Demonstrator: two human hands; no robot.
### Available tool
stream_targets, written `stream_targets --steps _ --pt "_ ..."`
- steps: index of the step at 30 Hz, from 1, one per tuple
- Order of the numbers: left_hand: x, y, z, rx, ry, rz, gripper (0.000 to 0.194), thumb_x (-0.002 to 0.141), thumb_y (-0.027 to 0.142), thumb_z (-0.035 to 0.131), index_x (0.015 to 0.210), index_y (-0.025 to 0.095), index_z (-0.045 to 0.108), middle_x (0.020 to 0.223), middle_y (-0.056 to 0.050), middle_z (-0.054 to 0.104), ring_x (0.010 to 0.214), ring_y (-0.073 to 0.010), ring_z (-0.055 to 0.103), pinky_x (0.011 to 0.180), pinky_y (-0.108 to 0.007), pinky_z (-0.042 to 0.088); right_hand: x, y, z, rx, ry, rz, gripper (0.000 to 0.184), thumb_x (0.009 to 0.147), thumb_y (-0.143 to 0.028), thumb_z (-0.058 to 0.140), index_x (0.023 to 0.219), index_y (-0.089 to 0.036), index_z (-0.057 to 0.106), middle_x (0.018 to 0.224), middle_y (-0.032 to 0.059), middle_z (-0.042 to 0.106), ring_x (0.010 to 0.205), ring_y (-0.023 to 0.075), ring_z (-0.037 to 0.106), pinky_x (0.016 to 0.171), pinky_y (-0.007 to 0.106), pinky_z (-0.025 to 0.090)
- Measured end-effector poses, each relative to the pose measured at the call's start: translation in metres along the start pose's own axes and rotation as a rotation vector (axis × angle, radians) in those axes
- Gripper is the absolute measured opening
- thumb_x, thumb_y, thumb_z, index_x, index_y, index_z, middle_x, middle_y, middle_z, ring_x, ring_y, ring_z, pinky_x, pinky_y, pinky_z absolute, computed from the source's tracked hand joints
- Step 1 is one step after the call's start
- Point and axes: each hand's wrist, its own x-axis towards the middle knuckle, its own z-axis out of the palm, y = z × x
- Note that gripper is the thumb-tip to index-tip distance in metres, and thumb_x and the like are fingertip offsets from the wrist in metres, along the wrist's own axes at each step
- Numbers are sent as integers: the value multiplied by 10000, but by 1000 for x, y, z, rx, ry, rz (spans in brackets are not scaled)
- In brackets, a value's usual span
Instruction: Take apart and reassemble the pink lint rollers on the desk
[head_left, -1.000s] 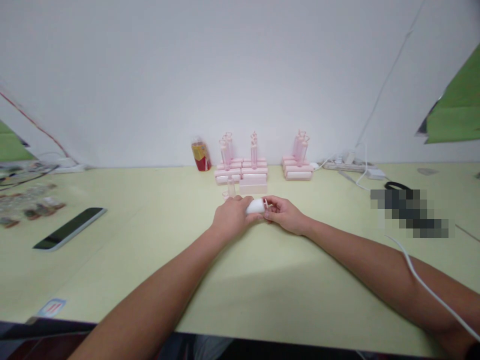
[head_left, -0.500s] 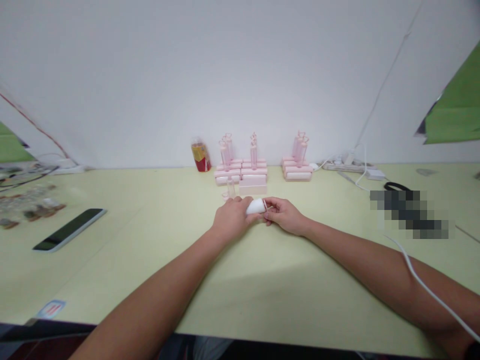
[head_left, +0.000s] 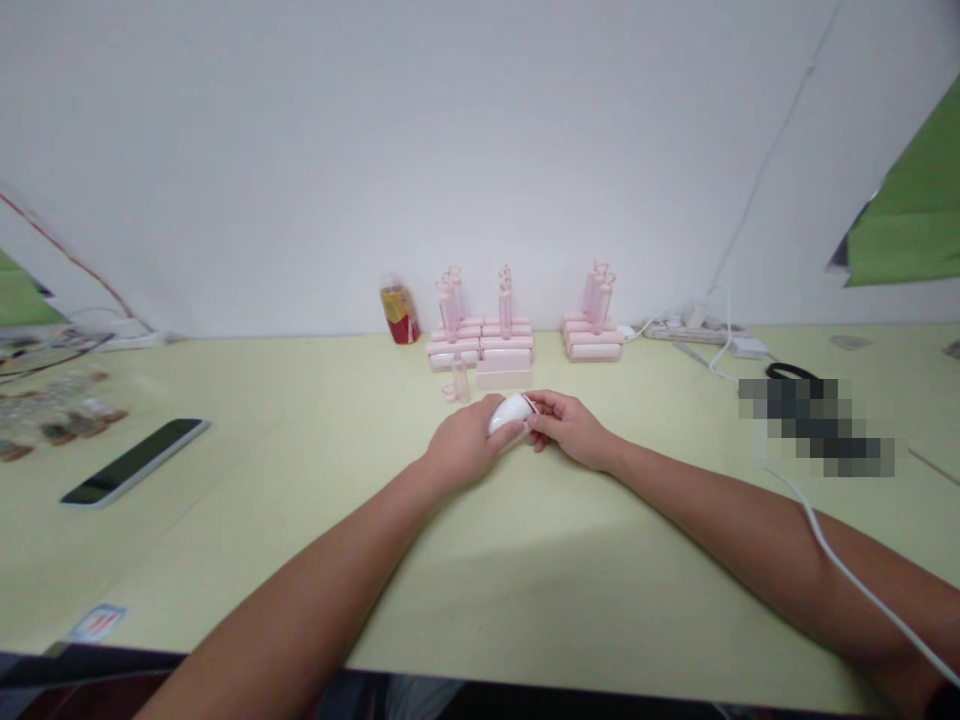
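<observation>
From the head camera, both hands meet at the middle of the pale yellow-green tabletop [head_left: 480,560]. The left hand [head_left: 461,445] is wrapped around a small white rounded plastic piece [head_left: 508,412], seemingly steadying it low over the surface. The right hand [head_left: 570,428] pinches at that piece's right end with thumb and fingertips, as though working a small fitting there; the detail is too small to tell.

Just beyond the hands stand stacks of pink rectangular blocks with upright pink tubes [head_left: 484,335], a second such stack [head_left: 596,330] to their right, and a red and yellow packet [head_left: 397,312] to their left, all near the plain white wall [head_left: 450,150]. A dark smartphone [head_left: 135,462] lies far left. A white cable [head_left: 862,580] crosses the right forearm.
</observation>
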Motion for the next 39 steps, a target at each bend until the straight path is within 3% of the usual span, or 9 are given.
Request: stream_targets --steps 4,10,18,22,39 --pt "-3 1 5 -176 -12 -18 557 904 604 432 1299 216 494 1065 -94 692 930 -257 659 802 -347 480 2 3 -3 71 66 23 438 800 -419 691 1141 -168 575 680 -29 580 537 114 565 480 248 510" --pt "-3 6 5 -270 -9 -1 582 881 588 480 1326 213 468 1137 -101 677 969 -261 653 822 -354 488 3 3 -3 79 89 34 441 825 -484 660 1122 -171 570 628 -33 586 481 105 537 443 234 492" --pt "-6 12 1 -223 -27 68 667 776 418 629 1378 226 416 1270 -96 601 1065 -274 606 898 -376 477 3 2 -3 69 135 17 468 809 -522 666 1093 -158 586 583 -50 542 452 92 487 395 215 470" --pt "-8 14 0 -203 -27 119 681 759 332 624 1395 234 400 1307 -86 570 1109 -266 582 950 -376 458 4 2 -2 75 157 28 459 797 -525 675 1065 -161 589 579 -52 537 445 91 479 384 213 462" --pt "-7 11 3 -202 -28 124 675 783 334 602 1412 234 377 1325 -84 558 1126 -269 576 968 -381 454 3 1 -3 71 156 43 452 799 -517 673 1068 -164 589 577 -49 540 455 97 491 399 217 468"
